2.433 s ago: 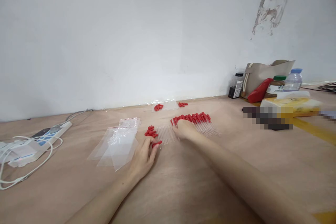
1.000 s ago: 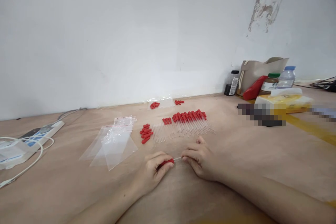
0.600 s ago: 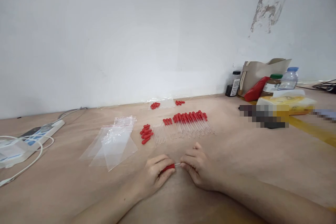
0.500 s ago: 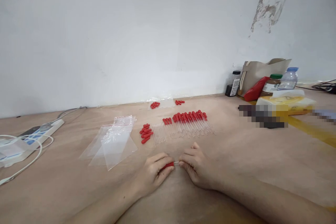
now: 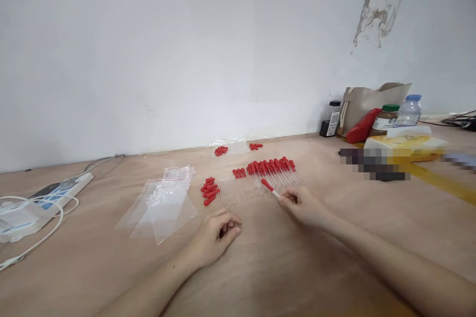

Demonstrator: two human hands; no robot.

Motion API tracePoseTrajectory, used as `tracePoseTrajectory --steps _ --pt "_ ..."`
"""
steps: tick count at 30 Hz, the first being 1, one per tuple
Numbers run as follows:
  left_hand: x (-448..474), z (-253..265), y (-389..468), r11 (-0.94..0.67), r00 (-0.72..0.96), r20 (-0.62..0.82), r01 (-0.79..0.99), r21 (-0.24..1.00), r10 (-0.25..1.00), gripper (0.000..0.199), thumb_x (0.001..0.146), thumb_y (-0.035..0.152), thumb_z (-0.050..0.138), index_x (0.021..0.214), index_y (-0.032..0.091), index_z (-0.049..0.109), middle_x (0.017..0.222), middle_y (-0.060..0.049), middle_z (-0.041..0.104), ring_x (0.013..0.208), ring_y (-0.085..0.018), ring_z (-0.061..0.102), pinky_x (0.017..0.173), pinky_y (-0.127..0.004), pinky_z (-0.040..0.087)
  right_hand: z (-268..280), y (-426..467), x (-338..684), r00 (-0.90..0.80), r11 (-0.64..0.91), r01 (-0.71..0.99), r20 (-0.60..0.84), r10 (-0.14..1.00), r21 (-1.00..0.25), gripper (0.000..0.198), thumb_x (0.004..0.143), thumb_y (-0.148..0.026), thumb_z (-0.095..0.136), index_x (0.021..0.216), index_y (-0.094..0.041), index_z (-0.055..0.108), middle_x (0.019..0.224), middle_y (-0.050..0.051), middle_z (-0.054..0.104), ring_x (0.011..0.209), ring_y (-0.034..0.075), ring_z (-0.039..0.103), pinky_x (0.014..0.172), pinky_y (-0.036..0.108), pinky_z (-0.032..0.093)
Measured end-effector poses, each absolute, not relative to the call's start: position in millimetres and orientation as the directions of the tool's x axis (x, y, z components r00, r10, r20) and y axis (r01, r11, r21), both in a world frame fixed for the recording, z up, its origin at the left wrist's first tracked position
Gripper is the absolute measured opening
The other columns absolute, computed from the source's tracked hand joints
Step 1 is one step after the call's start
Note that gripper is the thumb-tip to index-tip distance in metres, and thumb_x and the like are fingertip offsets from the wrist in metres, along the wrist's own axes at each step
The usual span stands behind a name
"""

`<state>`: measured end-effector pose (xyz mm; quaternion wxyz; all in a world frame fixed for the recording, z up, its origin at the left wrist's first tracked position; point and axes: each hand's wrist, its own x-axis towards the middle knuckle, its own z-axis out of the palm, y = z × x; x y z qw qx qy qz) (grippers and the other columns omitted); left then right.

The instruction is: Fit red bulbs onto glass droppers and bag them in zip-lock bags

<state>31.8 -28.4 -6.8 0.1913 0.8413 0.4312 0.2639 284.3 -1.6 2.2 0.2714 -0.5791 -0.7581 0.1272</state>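
Observation:
My right hand (image 5: pixel 305 205) pinches a dropper (image 5: pixel 267 185) by its clear glass tube, the red rubber bulb pointing up and left. This dropper is just in front of a row of droppers with red bulbs (image 5: pixel 273 165), their tubes toward me. Left of that row lie bare glass tubes (image 5: pixel 227 191) side by side, and a small pile of loose red bulbs (image 5: pixel 210 191). My left hand (image 5: pixel 219 233) rests on the table, fingers loosely curled, thumb and fingertips slightly apart, holding nothing.
Clear zip bags (image 5: pixel 163 208) overlap at the left. A power strip (image 5: pixel 55 198) with white cables lies further left. More red bulbs (image 5: pixel 221 150) are by the wall on clear plastic. Bottles, a grey bag (image 5: pixel 359 104) and a tissue pack (image 5: pixel 405 146) stand at the right.
My right hand has moved forward and right with the dropper, away from my left hand. The left hand has let go of the red bulb and stays near its place.

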Motion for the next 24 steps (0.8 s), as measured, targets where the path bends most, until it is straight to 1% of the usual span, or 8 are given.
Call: tracePoseTrajectory --steps 2,4,7,9,11,19,21,24 --pt "34.1 -2.8 -28.3 -0.583 0.530 0.269 0.617 0.529 0.804 0.013 0.083 0.022 0.046 0.085 0.018 0.059 0.075 -0.001 0.054 0.065 -0.012 0.050 0.058 -0.022 0.041 4.0 13.5 289.1 -0.088 0.177 0.791 0.178 0.980 -0.585 0.028 0.080 -0.032 0.043 0.066 -0.017 0.062 0.053 0.000 0.060 0.051 0.013 0.052 0.053 0.024 0.032" --pt "35.3 0.2 -28.5 -0.589 0.532 0.278 0.609 0.531 0.800 0.014 0.083 0.021 0.046 0.087 0.018 0.059 0.077 -0.002 0.055 0.065 -0.012 0.050 0.058 -0.023 0.041 9.0 24.6 283.8 -0.033 0.126 0.797 0.165 0.986 -0.590 0.029 0.078 -0.036 0.045 0.064 -0.017 0.062 0.054 0.001 0.060 0.052 0.014 0.053 0.054 0.025 0.033" --pt "35.1 2.0 -29.5 -0.587 0.539 0.268 0.601 0.542 0.799 0.013 0.083 0.020 0.046 0.088 0.018 0.059 0.079 -0.002 0.055 0.067 -0.012 0.050 0.060 -0.023 0.041 18.2 36.2 260.5 -0.010 0.131 0.848 0.232 0.973 -0.514 0.029 0.076 -0.038 0.047 0.061 -0.019 0.062 0.062 0.002 0.064 0.061 0.015 0.055 0.066 0.028 0.034" --pt "34.3 2.0 -30.1 -0.594 0.549 0.267 0.595 0.541 0.792 0.013 0.083 0.019 0.046 0.088 0.018 0.059 0.081 -0.002 0.056 0.068 -0.012 0.051 0.061 -0.023 0.041 20.5 44.7 240.8 -0.002 0.130 0.878 0.269 0.963 -0.460 0.030 0.077 -0.038 0.044 0.061 -0.020 0.062 0.066 0.002 0.065 0.066 0.016 0.056 0.075 0.033 0.030" --pt "33.4 1.4 -30.4 -0.602 0.555 0.270 0.593 0.535 0.787 0.013 0.083 0.019 0.047 0.089 0.019 0.059 0.081 -0.002 0.055 0.068 -0.012 0.051 0.061 -0.023 0.041 18.6 54.9 223.0 0.017 0.103 0.902 0.271 0.963 -0.420 0.030 0.078 -0.037 0.043 0.063 -0.019 0.062 0.070 0.004 0.066 0.071 0.018 0.057 0.079 0.036 0.026" --pt "30.1 -0.8 -29.0 -0.603 0.555 0.269 0.600 0.526 0.787 0.016 0.083 0.021 0.048 0.093 0.019 0.059 0.080 -0.002 0.054 0.067 -0.012 0.050 0.060 -0.023 0.041 5.0 80.0 200.6 0.019 0.057 0.962 0.276 0.961 -0.265 0.030 0.078 -0.033 0.041 0.076 -0.014 0.063 0.078 0.011 0.066 0.076 0.022 0.059 0.077 0.040 0.022" --pt "30.7 -0.7 -29.5 -0.603 0.556 0.270 0.595 0.531 0.786 0.015 0.083 0.021 0.048 0.093 0.019 0.059 0.080 -0.002 0.055 0.066 -0.012 0.050 0.060 -0.023 0.041 3.9 78.7 202.8 0.015 0.057 0.966 0.277 0.961 -0.252 0.033 0.079 -0.037 0.039 0.075 -0.014 0.063 0.077 0.011 0.066 0.075 0.022 0.059 0.077 0.040 0.022" --pt "32.6 -1.3 -30.4 -0.600 0.553 0.272 0.590 0.540 0.788 0.014 0.082 0.021 0.048 0.090 0.019 0.059 0.081 -0.002 0.056 0.066 -0.012 0.050 0.060 -0.023 0.041 3.3 74.0 203.4 -0.011 0.101 0.954 0.302 0.953 -0.283 0.035 0.080 -0.041 0.038 0.073 -0.017 0.062 0.074 0.008 0.066 0.074 0.021 0.059 0.077 0.039 0.022"
